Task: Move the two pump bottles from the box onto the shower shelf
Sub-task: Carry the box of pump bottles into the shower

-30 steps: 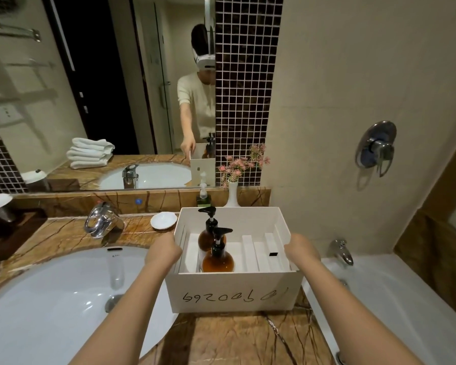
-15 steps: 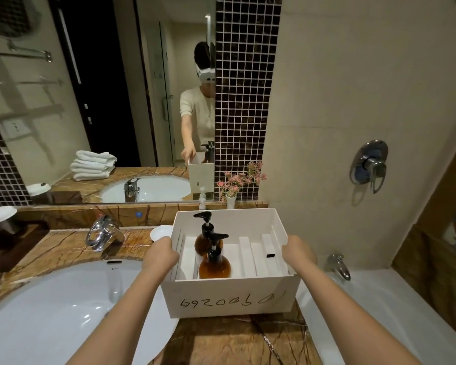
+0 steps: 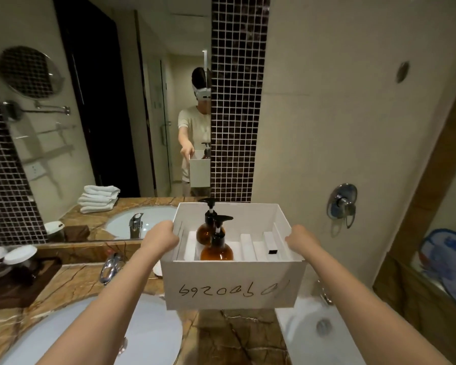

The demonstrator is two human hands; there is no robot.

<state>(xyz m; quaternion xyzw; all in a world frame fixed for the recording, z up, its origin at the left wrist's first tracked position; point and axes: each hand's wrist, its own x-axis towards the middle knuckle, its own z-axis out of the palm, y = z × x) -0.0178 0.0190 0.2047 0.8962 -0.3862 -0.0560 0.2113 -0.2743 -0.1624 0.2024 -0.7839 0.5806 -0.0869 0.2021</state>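
Observation:
I hold a white cardboard box [image 3: 232,285] with handwritten digits on its front, lifted above the marble counter. My left hand [image 3: 159,238] grips its left wall and my right hand [image 3: 302,241] grips its right wall. Two amber pump bottles with black pumps stand upright in the box's left part, the nearer bottle [image 3: 217,248] in front of the farther bottle [image 3: 208,230]. White dividers fill the rest of the box. No shower shelf is visible.
A white sink basin [image 3: 148,335] and chrome tap [image 3: 109,267] lie on the counter at lower left. The bathtub [image 3: 311,330] with its spout is at lower right, a wall mixer valve [image 3: 342,204] above it. A mirror [image 3: 103,101] spans the left wall.
The box has risen off the counter in both hands. The view has tilted upward, and the small flower vase behind the box is now hidden.

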